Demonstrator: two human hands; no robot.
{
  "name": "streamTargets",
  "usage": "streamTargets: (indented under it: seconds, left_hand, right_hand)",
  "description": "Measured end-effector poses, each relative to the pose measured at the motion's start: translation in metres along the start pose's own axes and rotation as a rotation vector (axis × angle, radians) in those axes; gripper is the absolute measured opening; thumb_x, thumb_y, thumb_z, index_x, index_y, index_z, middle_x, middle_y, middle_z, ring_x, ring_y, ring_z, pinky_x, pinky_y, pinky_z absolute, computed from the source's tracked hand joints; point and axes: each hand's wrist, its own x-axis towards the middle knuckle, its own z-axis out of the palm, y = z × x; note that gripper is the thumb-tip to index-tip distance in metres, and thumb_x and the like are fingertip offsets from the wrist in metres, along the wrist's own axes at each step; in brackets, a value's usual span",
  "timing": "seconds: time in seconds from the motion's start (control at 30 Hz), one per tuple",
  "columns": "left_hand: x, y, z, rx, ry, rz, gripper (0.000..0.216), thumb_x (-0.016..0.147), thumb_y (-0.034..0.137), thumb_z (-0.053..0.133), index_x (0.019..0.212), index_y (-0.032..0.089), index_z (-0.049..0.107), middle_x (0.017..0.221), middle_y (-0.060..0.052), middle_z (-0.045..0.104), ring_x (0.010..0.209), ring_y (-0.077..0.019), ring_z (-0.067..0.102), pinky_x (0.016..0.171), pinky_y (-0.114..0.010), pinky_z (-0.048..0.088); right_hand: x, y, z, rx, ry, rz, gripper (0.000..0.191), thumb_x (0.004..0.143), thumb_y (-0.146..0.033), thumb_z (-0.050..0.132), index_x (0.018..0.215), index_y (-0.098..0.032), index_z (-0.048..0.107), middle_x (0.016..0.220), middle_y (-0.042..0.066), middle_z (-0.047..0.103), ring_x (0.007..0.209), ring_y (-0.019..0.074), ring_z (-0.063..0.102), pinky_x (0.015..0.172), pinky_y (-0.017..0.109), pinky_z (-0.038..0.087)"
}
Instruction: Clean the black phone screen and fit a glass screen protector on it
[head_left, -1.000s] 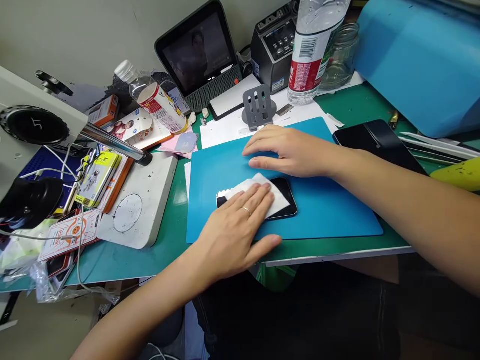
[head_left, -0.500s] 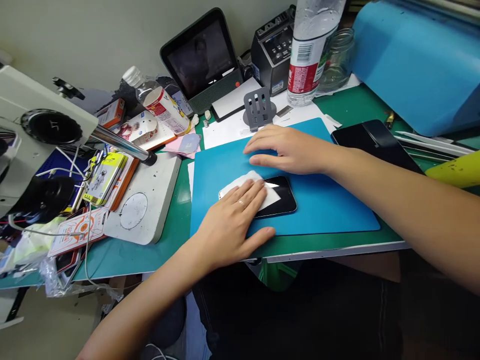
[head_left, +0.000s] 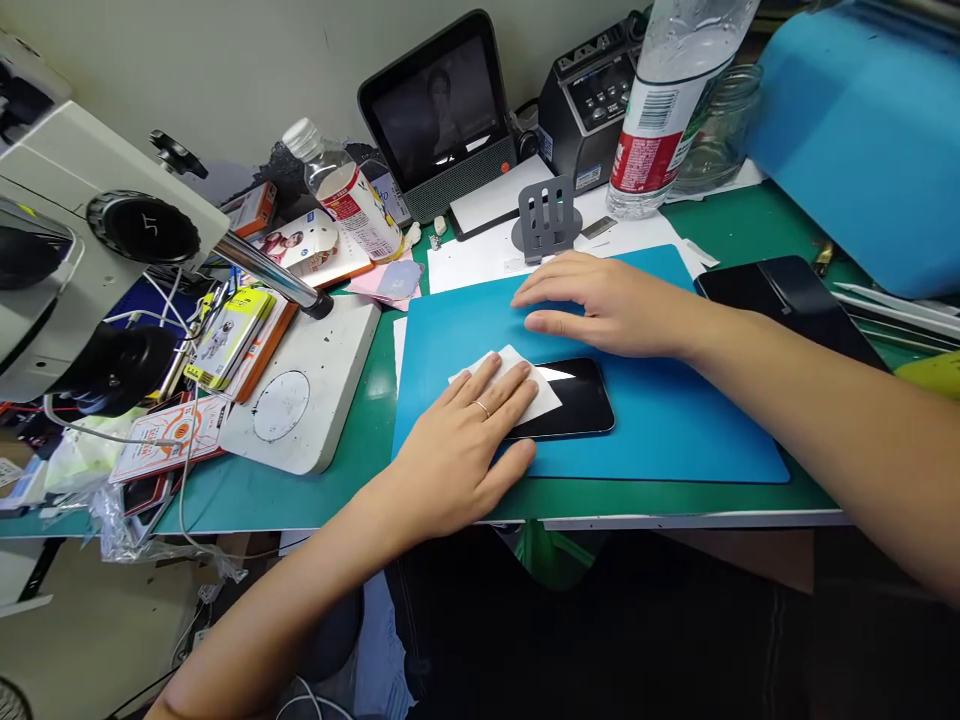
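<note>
A smartphone (head_left: pixel 583 400) with a black, glossy screen lies flat on a blue mat (head_left: pixel 675 440). Pressed on its left part is a white wipe (head_left: pixel 545 397), with my left hand (head_left: pixel 465 450) spread flat over it, fingers stretched out and a ring on one. The palm hides the phone's left end. Above the mat, just behind the phone, my right hand (head_left: pixel 577 300) hovers with its fingers slightly bent and apart, holding nothing. A grey phone stand (head_left: pixel 547 222) stands close behind that hand.
A microscope (head_left: pixel 142 230) on a white base (head_left: pixel 337 400) stands at left, beside piled boxes and cables. Behind are a tilted bottle (head_left: pixel 360 215), a smart display (head_left: pixel 442 110), a black device (head_left: pixel 585 110) and a large water bottle (head_left: pixel 652 150). A dark tablet-like slab (head_left: pixel 780 290) lies right.
My left hand and the wipe have slid left along the phone, baring more of its screen. The right hand stays in place over the mat. The camera view has shifted slightly.
</note>
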Motion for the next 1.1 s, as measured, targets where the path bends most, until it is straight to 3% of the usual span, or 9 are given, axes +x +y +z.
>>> streamTargets:
  seconds: [0.2, 0.47, 0.73, 0.97, 1.1]
  left_hand:
    - [0.029, 0.010, -0.002, 0.020, 0.030, 0.012, 0.058, 0.114, 0.043, 0.035, 0.164, 0.014, 0.040, 0.175, -0.013, 0.034, 0.167, -0.0353, 0.020, 0.133, -0.058, 0.029]
    - [-0.001, 0.004, -0.001, 0.106, 0.042, -0.061, 0.054, 0.113, 0.043, 0.039, 0.164, 0.026, 0.043, 0.175, -0.021, 0.031, 0.165, -0.0477, 0.015, 0.126, -0.070, 0.034]
    - [0.033, 0.014, 0.000, 0.108, 0.059, -0.043, 0.054, 0.113, 0.045, 0.040, 0.163, 0.025, 0.045, 0.175, -0.022, 0.030, 0.165, -0.0484, 0.014, 0.128, -0.071, 0.030]
    - [-0.014, 0.006, 0.005, 0.127, 0.053, -0.094, 0.054, 0.113, 0.040, 0.042, 0.166, 0.032, 0.039, 0.176, -0.018, 0.029, 0.165, -0.0476, 0.014, 0.126, -0.074, 0.032]
    - [-0.009, 0.007, 0.003, 0.141, 0.029, -0.096, 0.054, 0.113, 0.041, 0.042, 0.166, 0.032, 0.040, 0.177, -0.020, 0.025, 0.165, -0.0493, 0.011, 0.126, -0.074, 0.030]
  right_hand:
    - [-0.001, 0.001, -0.004, -0.005, -0.002, 0.006, 0.052, 0.102, -0.057, 0.049, 0.123, -0.019, 0.078, 0.131, 0.015, 0.077, 0.130, 0.0365, 0.063, 0.113, 0.058, 0.044]
    - [-0.002, -0.001, -0.001, 0.001, -0.001, -0.006, 0.047, 0.104, -0.054, 0.050, 0.122, -0.021, 0.079, 0.129, 0.012, 0.077, 0.126, 0.0328, 0.062, 0.110, 0.053, 0.046]
    - [-0.003, 0.002, -0.003, -0.020, 0.016, -0.008, 0.045, 0.105, -0.052, 0.049, 0.124, -0.024, 0.078, 0.130, 0.011, 0.077, 0.128, 0.0340, 0.062, 0.112, 0.056, 0.044]
    - [-0.003, 0.000, 0.000, 0.008, 0.006, -0.013, 0.044, 0.104, -0.053, 0.052, 0.121, -0.023, 0.079, 0.128, 0.012, 0.078, 0.124, 0.0327, 0.063, 0.110, 0.054, 0.047]
    - [-0.003, 0.000, -0.001, 0.012, 0.009, -0.012, 0.045, 0.103, -0.053, 0.052, 0.122, -0.022, 0.079, 0.129, 0.013, 0.077, 0.126, 0.0328, 0.062, 0.110, 0.053, 0.046]
